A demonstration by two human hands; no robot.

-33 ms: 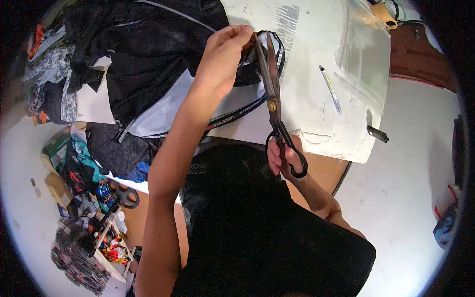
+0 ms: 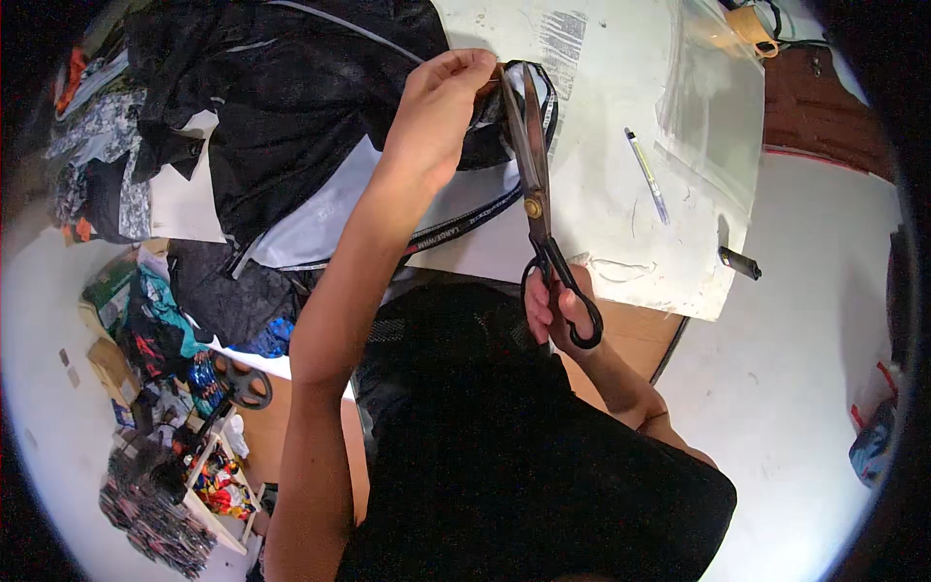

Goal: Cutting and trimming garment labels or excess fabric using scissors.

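A pair of large black-handled scissors is in my right hand, whose fingers and thumb go through the loops. Its long blades point away from me and stand slightly apart. Beside the blade tips, my left hand is pinched at the edge of a black garment; the fingertips partly hide what they grip. A white cloth panel and a dark printed band run under my left forearm and curve up around the blades.
On the white worktable to the right lie a pen, a small black object at the edge, and a clear plastic sheet. Cloth scraps are heaped at far left. Below them stands a wooden-framed box of colourful items.
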